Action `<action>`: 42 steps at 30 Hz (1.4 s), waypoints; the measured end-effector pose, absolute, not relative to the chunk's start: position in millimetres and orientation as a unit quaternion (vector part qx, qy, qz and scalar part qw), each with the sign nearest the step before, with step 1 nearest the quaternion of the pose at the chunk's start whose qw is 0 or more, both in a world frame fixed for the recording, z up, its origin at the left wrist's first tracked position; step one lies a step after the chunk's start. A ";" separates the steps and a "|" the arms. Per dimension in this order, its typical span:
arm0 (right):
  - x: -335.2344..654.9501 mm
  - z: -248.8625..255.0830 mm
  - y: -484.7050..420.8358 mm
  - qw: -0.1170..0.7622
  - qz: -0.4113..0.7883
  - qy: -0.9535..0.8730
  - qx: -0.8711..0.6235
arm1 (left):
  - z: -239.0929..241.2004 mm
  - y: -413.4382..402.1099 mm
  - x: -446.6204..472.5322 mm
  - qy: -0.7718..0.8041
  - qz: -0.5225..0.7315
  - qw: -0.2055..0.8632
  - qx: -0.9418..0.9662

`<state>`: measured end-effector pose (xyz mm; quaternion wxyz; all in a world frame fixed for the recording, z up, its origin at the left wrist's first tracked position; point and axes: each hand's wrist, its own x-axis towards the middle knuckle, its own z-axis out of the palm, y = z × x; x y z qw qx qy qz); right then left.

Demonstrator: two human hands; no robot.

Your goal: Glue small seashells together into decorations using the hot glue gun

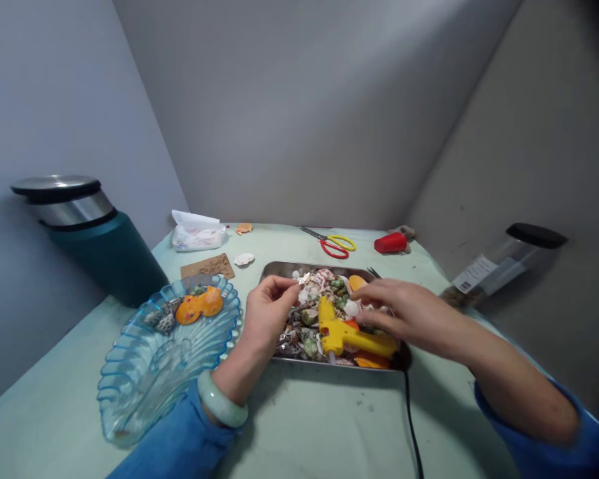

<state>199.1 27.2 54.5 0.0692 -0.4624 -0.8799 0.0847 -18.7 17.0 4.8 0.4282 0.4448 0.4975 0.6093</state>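
My left hand [269, 309] pinches a small whitish shell [304, 279] between thumb and fingertips, above a metal tray [274, 268]. Mixed seashells fill the tray, among them a green shell [310, 347] and an orange shell [372, 360]. On top of them lies a yellow glue gun [347, 337], its nozzle toward me. Over the tray's right side hovers my right hand [404, 313], fingers apart and slightly blurred, close to a white shell [352, 308]. I see nothing held in it; whether its fingertips touch the shells is unclear.
Left stands a blue shell-shaped glass dish [160, 392] holding orange and speckled shells; behind it, a teal bottle [107, 253]. Scissors [335, 245], a red object [390, 243] and a tissue pack [198, 233] lie at the back. A clear jar [499, 266] stands right. A black cord [412, 426] runs forward.
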 end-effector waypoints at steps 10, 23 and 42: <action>162.0 22.0 93.9 0.067 -0.016 -0.840 -0.538 | 3.8 15.7 -16.2 0.490 0.603 0.445 0.445; 174.3 42.8 69.8 0.249 0.270 -0.849 -0.379 | 4.7 14.9 -14.8 0.494 0.600 0.429 0.460; 165.0 41.9 48.6 0.248 0.639 -0.623 -0.377 | 3.0 5.7 -14.4 0.498 0.604 0.296 0.548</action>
